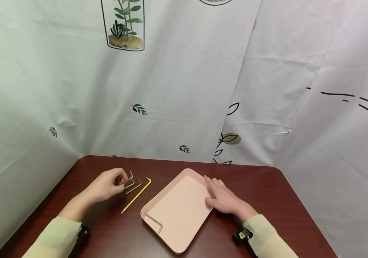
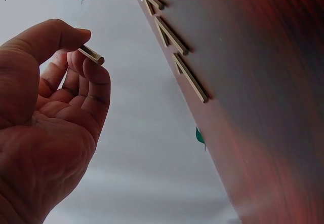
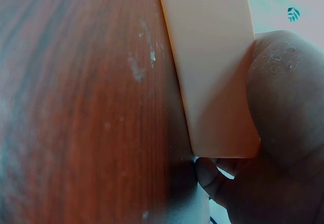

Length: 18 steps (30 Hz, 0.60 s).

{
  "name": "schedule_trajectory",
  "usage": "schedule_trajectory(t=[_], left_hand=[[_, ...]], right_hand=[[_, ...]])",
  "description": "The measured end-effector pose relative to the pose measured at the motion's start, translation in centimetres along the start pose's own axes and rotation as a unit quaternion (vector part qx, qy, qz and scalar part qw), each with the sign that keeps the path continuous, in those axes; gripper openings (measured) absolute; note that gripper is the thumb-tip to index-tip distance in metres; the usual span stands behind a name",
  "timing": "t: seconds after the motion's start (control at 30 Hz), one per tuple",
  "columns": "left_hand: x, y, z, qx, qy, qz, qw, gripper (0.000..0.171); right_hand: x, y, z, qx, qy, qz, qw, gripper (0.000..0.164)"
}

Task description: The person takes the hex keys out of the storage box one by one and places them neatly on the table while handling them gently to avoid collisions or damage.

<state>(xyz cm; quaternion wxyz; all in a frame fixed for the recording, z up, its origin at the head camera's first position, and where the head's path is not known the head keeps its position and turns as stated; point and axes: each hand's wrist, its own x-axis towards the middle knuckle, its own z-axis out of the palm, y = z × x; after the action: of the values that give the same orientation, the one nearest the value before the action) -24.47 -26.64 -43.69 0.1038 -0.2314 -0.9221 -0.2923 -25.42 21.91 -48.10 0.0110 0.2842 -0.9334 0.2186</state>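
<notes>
Between thumb and fingertips, my left hand pinches a brass-coloured L-shaped hex key, lifted above the table. Below and beside it lie several more hex keys, along with a longer yellow one. My right hand holds the right corner of a pale pink tray, its thumb over the rim and other fingers round the corner's far side. Inside the tray, another hex key rests by the near left wall.
The dark red-brown table has rounded far corners. White printed curtains hang behind it and at both sides. The tray sits flat and angled near the middle of the table, right of the loose keys.
</notes>
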Motion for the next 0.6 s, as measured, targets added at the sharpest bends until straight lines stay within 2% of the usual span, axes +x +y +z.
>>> schedule_trajectory(t=[0.33,0.6], left_hand=[[-0.5,-1.4,-0.4,0.001,0.003,-0.020,0.9998,0.027],[-0.9,-2.3,-0.6,0.003,-0.007,-0.043,0.9991,0.026]], right_hand=[[0.0,0.1,0.1,-0.001,-0.001,0.005,1.000,0.086],[0.1,0.1,0.1,0.003,-0.006,0.013,1.000,0.087]])
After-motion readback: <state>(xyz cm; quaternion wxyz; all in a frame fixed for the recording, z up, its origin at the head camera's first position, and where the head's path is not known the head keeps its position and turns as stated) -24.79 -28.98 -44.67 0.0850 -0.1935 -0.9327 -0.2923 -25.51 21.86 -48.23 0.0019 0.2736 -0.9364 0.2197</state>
